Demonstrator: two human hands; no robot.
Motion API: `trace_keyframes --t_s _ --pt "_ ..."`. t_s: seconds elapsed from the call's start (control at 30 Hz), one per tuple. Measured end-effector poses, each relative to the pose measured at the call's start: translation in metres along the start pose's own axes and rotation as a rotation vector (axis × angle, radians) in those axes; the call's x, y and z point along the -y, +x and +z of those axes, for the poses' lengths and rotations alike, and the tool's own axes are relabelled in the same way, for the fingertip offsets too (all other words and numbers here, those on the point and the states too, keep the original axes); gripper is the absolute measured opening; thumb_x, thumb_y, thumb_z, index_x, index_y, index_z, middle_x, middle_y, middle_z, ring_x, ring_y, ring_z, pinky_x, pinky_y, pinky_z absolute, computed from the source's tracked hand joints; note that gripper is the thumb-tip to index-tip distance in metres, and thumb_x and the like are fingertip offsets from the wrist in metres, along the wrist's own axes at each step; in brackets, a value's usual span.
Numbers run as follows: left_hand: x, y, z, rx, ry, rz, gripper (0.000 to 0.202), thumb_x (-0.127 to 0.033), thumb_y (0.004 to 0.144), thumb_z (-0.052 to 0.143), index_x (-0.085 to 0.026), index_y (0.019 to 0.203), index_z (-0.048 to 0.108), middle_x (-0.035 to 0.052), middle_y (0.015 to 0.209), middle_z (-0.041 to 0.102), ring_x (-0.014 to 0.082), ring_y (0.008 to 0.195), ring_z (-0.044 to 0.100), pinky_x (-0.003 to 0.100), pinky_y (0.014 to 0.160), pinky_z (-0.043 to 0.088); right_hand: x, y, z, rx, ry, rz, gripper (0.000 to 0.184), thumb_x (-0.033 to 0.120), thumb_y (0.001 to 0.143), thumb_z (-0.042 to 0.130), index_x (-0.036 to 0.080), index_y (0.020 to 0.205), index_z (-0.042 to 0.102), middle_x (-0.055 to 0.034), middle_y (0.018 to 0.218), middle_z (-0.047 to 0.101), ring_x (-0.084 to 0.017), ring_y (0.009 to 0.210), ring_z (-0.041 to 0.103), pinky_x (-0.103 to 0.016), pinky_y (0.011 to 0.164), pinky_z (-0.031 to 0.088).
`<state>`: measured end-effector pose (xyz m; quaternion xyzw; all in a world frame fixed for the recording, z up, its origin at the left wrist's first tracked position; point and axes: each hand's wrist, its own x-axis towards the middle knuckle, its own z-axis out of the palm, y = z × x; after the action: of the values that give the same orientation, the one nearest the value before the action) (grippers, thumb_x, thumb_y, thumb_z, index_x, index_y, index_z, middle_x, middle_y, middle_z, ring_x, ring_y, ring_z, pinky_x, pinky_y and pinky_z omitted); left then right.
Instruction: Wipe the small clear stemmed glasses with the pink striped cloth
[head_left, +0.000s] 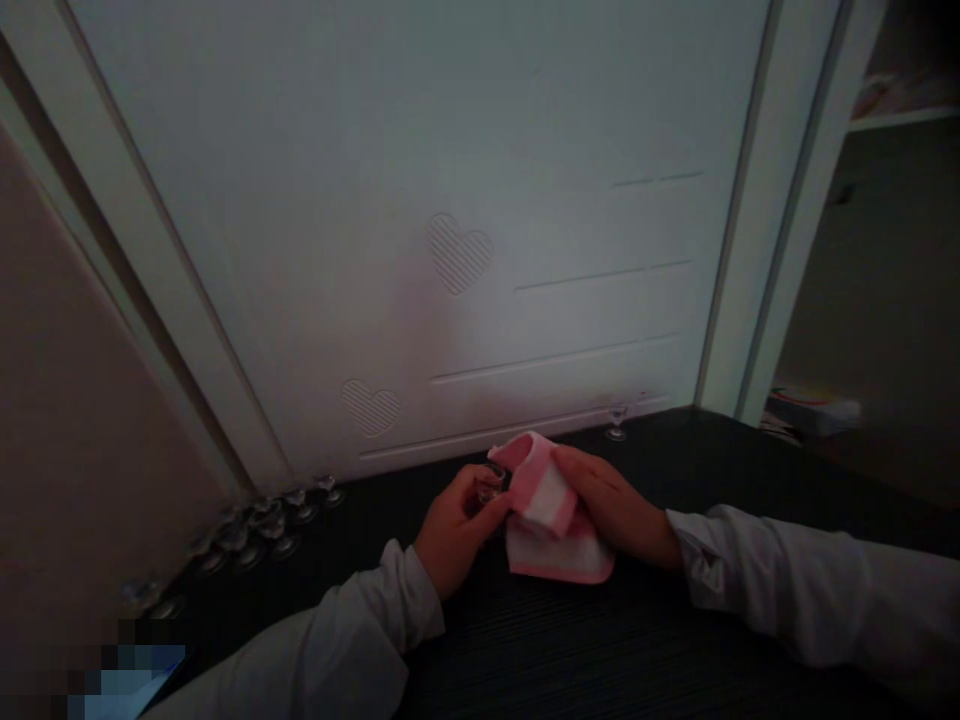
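Observation:
Near the middle of the dark table, my left hand (459, 525) is closed around a small clear stemmed glass (491, 482), whose bowl shows between thumb and fingers. My right hand (611, 500) grips a pink and white striped cloth (551, 495) just to the right of the glass. The cloth is bunched at the top, and its lower fold hangs down toward the tabletop. My right fingertips are partly hidden behind the cloth. The cloth's left edge meets my left thumb; whether it touches the glass I cannot tell.
Several small stemmed glasses (274, 528) are grouped on the left of the dark tabletop (600, 650). One more glass (616, 424) stands at the back right, against a white panel (525, 330) with carved hearts. A pixelated patch covers the lower left corner.

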<state>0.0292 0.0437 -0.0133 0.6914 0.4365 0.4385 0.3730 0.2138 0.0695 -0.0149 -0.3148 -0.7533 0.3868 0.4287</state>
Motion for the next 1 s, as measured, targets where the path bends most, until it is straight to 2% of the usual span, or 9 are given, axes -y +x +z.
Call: trace_keyframes --t_s 0.07,0.1,0.2,0.27,0.4,0.6,0.77,0.9,1.0 --pt "0.000 0.000 0.000 0.034 0.079 0.036 0.018 -0.030 0.075 0.054 -0.016 0.086 0.051 -0.0009 0.074 0.053 0.0114 0.065 0.050 0.025 0.061 0.042 0.004 -0.004 0.002 0.002 -0.059 -0.050 0.041 0.041 0.089 0.022 0.015 0.089 0.053 -0.0048 0.076 0.056 -0.015 0.067 0.052 -0.029 0.063 0.045" --pt "0.000 0.000 0.000 0.063 0.094 0.048 0.017 -0.028 0.075 0.054 -0.015 0.086 0.052 0.0003 0.076 0.055 0.0127 0.069 0.051 0.027 0.065 0.042 0.006 -0.006 0.002 0.039 -0.112 -0.127 0.040 0.039 0.089 0.021 0.015 0.090 0.053 -0.0054 0.080 0.056 -0.015 0.071 0.052 -0.030 0.068 0.044" --pt "-0.002 -0.002 0.000 0.121 0.172 0.066 0.019 -0.027 0.075 0.053 -0.015 0.090 0.054 0.0026 0.082 0.059 0.0155 0.074 0.054 0.029 0.068 0.043 0.014 -0.010 0.003 0.221 -0.321 -0.393 0.034 0.032 0.089 0.025 0.020 0.109 0.049 -0.0074 0.103 0.053 -0.018 0.096 0.047 -0.035 0.085 0.038" --pt "-0.003 -0.003 0.000 0.132 0.325 0.093 0.018 -0.026 0.073 0.055 -0.015 0.088 0.056 0.0028 0.082 0.059 0.0165 0.074 0.054 0.029 0.067 0.043 0.017 -0.010 0.003 0.263 -0.425 -0.439 0.035 0.029 0.088 0.029 0.021 0.120 0.042 -0.0086 0.114 0.048 -0.019 0.104 0.043 -0.036 0.089 0.034" --pt "-0.004 -0.005 0.001 0.167 0.562 0.145 0.016 -0.023 0.071 0.056 -0.015 0.085 0.058 0.0019 0.078 0.059 0.0161 0.070 0.053 0.027 0.062 0.041 0.015 -0.009 0.003 0.280 -0.477 -0.332 0.041 0.030 0.084 0.040 0.019 0.123 0.038 -0.0094 0.105 0.052 -0.019 0.092 0.050 -0.034 0.080 0.040" --pt "-0.005 -0.005 0.001 0.191 0.608 0.188 0.015 -0.025 0.072 0.055 -0.015 0.083 0.059 0.0017 0.076 0.058 0.0153 0.069 0.052 0.025 0.061 0.041 0.010 -0.009 0.007 0.238 -0.459 -0.213 0.028 0.026 0.077 0.051 0.016 0.103 0.048 -0.0064 0.091 0.056 -0.017 0.079 0.053 -0.030 0.070 0.041" --pt "-0.005 -0.003 0.000 0.153 0.519 0.187 0.021 -0.021 0.071 0.056 -0.016 0.091 0.057 0.0029 0.085 0.060 0.0158 0.075 0.054 0.028 0.068 0.043 0.009 -0.005 0.007 0.122 -0.347 -0.140 0.020 0.030 0.084 0.040 0.015 0.095 0.048 -0.0057 0.087 0.056 -0.016 0.077 0.052 -0.029 0.069 0.041" --pt "-0.002 -0.002 -0.001 0.150 0.417 0.114 0.026 -0.021 0.070 0.058 -0.017 0.096 0.055 0.0027 0.084 0.060 0.0151 0.072 0.054 0.029 0.067 0.045 0.005 0.000 0.005 0.058 -0.281 -0.072 0.029 0.040 0.087 0.032 0.016 0.088 0.050 -0.0033 0.080 0.055 -0.015 0.071 0.051 -0.028 0.065 0.041" --pt "0.001 -0.002 0.000 0.126 0.279 0.050 0.027 -0.023 0.070 0.059 -0.017 0.096 0.056 0.0023 0.083 0.059 0.0142 0.071 0.054 0.028 0.066 0.046 0.001 0.003 0.004 0.029 -0.131 -0.035 0.037 0.043 0.087 0.026 0.017 0.089 0.052 -0.0028 0.082 0.057 -0.015 0.074 0.052 -0.029 0.070 0.042"
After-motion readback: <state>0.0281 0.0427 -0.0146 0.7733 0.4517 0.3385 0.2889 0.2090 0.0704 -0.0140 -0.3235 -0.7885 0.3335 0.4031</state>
